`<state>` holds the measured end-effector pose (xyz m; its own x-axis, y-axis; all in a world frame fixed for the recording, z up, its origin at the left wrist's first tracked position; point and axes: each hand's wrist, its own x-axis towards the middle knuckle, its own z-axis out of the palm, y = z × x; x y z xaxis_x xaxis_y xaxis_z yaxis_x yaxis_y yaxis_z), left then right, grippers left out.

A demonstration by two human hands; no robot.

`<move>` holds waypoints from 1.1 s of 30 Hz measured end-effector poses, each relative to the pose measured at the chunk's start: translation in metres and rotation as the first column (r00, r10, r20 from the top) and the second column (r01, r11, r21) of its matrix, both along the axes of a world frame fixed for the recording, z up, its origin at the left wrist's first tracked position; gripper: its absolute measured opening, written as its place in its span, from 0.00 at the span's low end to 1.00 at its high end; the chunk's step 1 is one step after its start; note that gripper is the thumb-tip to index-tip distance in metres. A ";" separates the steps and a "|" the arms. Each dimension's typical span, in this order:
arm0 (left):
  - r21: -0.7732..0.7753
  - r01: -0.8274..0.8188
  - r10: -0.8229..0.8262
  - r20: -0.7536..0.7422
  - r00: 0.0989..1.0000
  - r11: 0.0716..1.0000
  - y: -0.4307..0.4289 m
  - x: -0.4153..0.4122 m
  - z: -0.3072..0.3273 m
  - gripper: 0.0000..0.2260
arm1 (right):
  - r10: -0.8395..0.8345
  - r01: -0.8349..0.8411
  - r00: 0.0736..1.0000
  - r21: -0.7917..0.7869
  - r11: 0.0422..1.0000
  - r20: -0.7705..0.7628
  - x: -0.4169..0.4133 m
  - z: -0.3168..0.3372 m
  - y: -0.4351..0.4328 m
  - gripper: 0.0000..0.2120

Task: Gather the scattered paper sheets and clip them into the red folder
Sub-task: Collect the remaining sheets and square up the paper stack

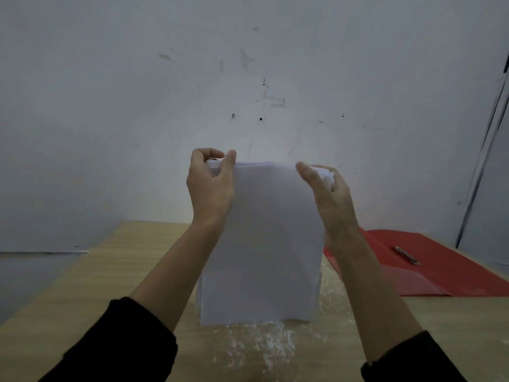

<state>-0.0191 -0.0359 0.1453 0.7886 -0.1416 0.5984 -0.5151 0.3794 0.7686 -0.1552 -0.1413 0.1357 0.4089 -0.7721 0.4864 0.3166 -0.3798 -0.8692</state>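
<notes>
The paper stack (264, 244) stands on edge on the worktop (82, 285), its bottom edges uneven. The left hand (210, 183) pinches its 11 o'clock corner and the right hand (327, 194) curls round the 1 o'clock corner. A slack grip could let sheets fan or buckle before they reach the red folder (440, 271), open at 3 o'clock.

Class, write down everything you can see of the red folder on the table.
The flat red folder of glossy card or plastic lies open on the light wooden table, right of the white paper stack. A silver metal clip sits diagonally on its inner face. Its left edge is hidden behind the person's right forearm. No hand touches it.
</notes>
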 end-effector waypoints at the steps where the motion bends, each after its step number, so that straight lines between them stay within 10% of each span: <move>1: 0.016 -0.004 0.004 0.017 1.000 1.000 0.000 0.001 -0.001 0.09 | 0.038 -0.039 0.998 -0.022 0.999 -0.044 -0.004 -0.001 -0.005 0.24; 13: 0.228 0.504 -0.513 -0.023 0.858 0.833 0.026 0.047 -0.068 0.30 | 0.194 -0.196 0.980 -0.045 0.979 -0.054 -0.021 -0.011 -0.039 0.17; 20: 0.176 0.426 -0.427 -0.035 0.904 0.887 0.018 0.047 -0.092 0.18 | 0.349 -0.347 0.937 0.080 0.934 -0.014 -0.022 -0.059 -0.044 0.15; 33: 0.248 0.104 -0.142 0.140 0.980 0.963 0.003 0.029 -0.104 0.13 | -0.084 0.083 0.993 0.021 0.996 0.085 0.017 -0.091 -0.016 0.04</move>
<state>0.0095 -0.0330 0.0409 0.6564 -0.3847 0.6490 -0.5960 0.2631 0.7587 -0.1379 -0.1569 0.0442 0.2999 -0.8103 0.5035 0.3583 -0.3935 -0.8466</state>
